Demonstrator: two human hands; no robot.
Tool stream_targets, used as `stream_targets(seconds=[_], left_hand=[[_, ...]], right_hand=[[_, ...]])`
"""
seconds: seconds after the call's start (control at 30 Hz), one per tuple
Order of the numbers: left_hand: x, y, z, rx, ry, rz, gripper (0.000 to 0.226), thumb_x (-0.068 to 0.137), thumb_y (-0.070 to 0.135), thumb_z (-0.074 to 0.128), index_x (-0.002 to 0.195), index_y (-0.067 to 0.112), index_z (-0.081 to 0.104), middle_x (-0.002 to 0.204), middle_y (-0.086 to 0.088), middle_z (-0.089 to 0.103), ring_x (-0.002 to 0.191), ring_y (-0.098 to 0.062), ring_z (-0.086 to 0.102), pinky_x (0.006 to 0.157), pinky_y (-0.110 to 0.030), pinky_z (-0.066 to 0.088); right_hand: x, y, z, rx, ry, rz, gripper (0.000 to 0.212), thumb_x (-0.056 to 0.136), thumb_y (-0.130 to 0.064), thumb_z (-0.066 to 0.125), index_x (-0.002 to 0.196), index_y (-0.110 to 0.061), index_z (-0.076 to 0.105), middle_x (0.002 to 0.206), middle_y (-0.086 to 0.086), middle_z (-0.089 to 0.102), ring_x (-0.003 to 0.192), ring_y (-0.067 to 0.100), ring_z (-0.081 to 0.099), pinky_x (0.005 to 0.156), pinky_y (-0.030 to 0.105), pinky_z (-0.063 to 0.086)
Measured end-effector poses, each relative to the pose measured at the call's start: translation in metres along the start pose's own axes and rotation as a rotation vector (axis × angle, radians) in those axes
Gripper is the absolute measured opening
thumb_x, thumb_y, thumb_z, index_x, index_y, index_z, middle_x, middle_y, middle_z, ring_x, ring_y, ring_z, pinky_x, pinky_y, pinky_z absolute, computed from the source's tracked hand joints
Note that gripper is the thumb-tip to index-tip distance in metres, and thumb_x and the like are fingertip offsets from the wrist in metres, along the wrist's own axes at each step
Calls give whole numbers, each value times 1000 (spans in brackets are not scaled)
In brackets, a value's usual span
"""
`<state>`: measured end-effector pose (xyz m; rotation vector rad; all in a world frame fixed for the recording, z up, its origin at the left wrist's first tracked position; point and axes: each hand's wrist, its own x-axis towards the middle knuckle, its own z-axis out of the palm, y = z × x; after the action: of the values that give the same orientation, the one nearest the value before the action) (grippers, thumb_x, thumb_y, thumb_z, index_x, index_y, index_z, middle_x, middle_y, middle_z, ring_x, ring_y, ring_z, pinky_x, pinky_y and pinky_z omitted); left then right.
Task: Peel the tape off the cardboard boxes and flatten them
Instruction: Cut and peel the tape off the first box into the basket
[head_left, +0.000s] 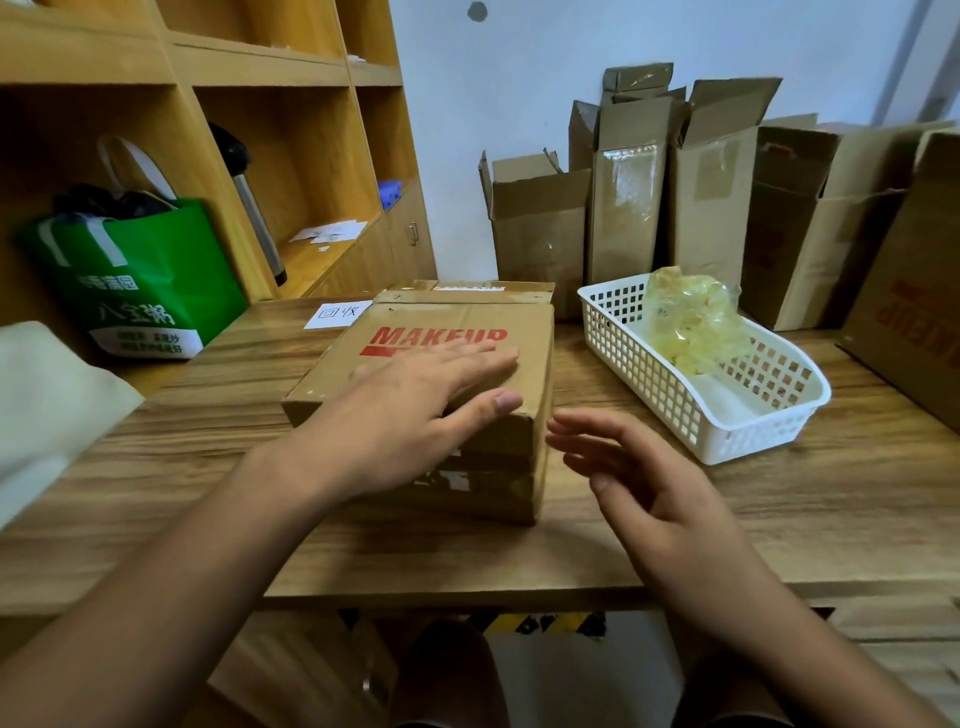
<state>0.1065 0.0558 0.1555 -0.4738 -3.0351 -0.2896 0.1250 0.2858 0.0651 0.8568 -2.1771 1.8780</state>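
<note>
**Cardboard box on table: left hand flat on top, right hand open beside it**

Cardboard box (447, 325), printed "MAKEUP" in red, sits closed on the wooden table (208, 415), near the middle and close to the front edge. Strips of clear tape (452, 478) show on its near face. A second piece of cardboard (467, 291) with a white label lies directly behind it.

Left hand (415, 410): fingers straight and together, palm down, resting on the top panel of the box, with the thumb at the near right corner of the top. It holds nothing.

Right hand (639, 483): fingers spread and relaxed, palm turned toward the right side of the box. The fingertips are just beside the near right edge; contact cannot be confirmed. It holds nothing.

A white perforated basket (727, 441) stands to the right of the box and contains a wad of crumpled yellowish tape (685, 322). Several opened boxes (623, 208) stand upright against the wall behind. A paper slip (337, 314) with handwritten characters lies left of the box. A green bag (145, 280) stands at far left, in front of the wooden shelving (291, 130).
</note>
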Motion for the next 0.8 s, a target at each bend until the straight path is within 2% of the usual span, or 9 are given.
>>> stream_targets(seconds=[0.1,0.2,0.33,0.4,0.53,0.6,0.7,0.8], left_hand=[[-1,3,2,32,-11,9,70,83,82,14,150,62,20,159,34,17,148,7,12,115,-44,27],[-3,-3,4,-1,23,38,66,85,85,15,147,64,24,156,38,21,146,10,15,116,-44,30],[-5,-13,3,-55,50,84,61,82,87,19,138,70,32,143,52,26,139,18,20,113,-41,35],[-5,-18,2,-110,85,114,53,86,83,25,134,68,41,137,55,31,134,22,26,110,-38,39],[-3,-25,2,-245,146,136,47,90,72,39,124,51,63,135,41,50,130,13,43,105,-38,46],[1,-22,2,-295,149,130,35,92,64,50,112,42,69,132,36,56,127,11,47,104,-37,47],[8,-17,1,-342,115,110,11,94,41,61,99,32,66,130,28,60,124,11,50,106,-31,46],[16,-12,-1,-370,87,89,3,96,27,62,93,28,61,131,22,61,125,6,51,108,-28,45]], right_hand=[[14,10,-8,16,49,113,57,95,16,46,129,-29,57,124,-14,66,124,2,59,108,27,47],[27,21,-12,-28,68,242,55,96,12,48,128,-32,54,126,-14,63,122,-2,58,110,32,46],[40,29,-14,-64,79,360,53,97,7,49,138,-27,51,132,-11,60,122,2,56,109,28,45],[44,31,-12,-30,90,372,50,97,8,49,134,-25,53,130,-8,61,121,5,58,103,25,48],[40,37,-5,94,148,365,41,95,15,45,116,-18,58,117,-1,68,112,14,65,87,26,58],[34,39,-1,140,174,341,40,94,18,41,112,-15,57,112,1,70,107,17,67,87,26,58],[24,43,9,158,167,319,39,94,18,39,111,-13,56,111,1,72,105,12,68,88,27,56],[19,48,17,150,162,279,38,93,16,44,108,-17,56,111,3,72,106,11,68,88,25,54]])
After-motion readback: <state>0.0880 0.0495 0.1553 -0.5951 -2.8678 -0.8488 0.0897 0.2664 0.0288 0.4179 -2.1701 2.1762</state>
